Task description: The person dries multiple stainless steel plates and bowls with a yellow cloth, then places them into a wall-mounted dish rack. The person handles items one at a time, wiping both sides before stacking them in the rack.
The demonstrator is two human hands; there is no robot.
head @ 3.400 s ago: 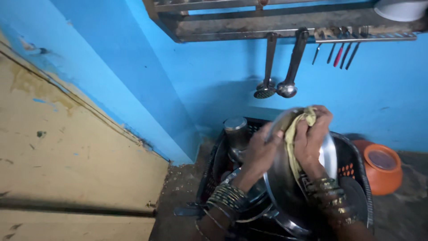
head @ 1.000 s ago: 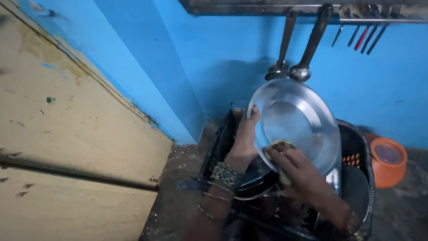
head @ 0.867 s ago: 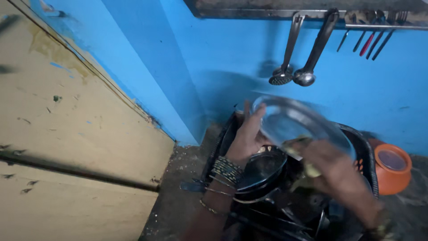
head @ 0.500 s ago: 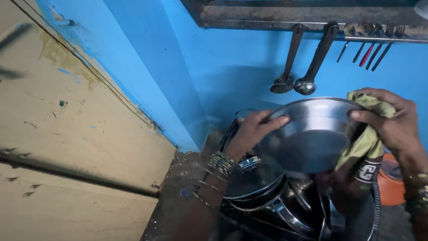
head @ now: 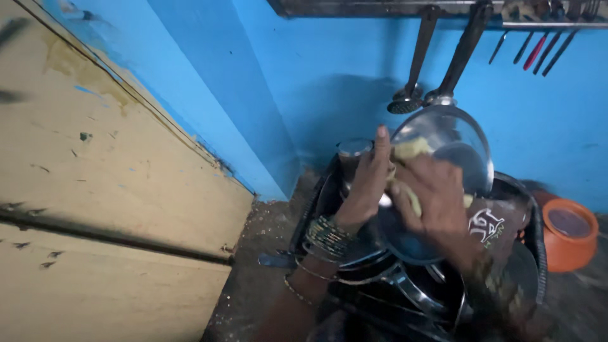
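My left hand point(head: 369, 180) grips the left rim of a round steel plate point(head: 459, 149), held tilted up above a black crate. My right hand point(head: 432, 199) presses a yellowish cloth point(head: 410, 149) against the plate's face. Bangles sit on my left wrist point(head: 326, 235). The right hand and sleeve cover the plate's lower half.
The black crate point(head: 537, 223) on the floor holds several steel pans and vessels point(head: 415, 292). An orange pot point(head: 568, 233) stands to its right. Two ladles point(head: 437, 98) and some utensils hang from a rack on the blue wall. A yellowish door point(head: 95, 209) fills the left.
The plate has swung from lying flat and face-down in both hands to standing tilted; my right hand moved from its right edge onto its face with the cloth.
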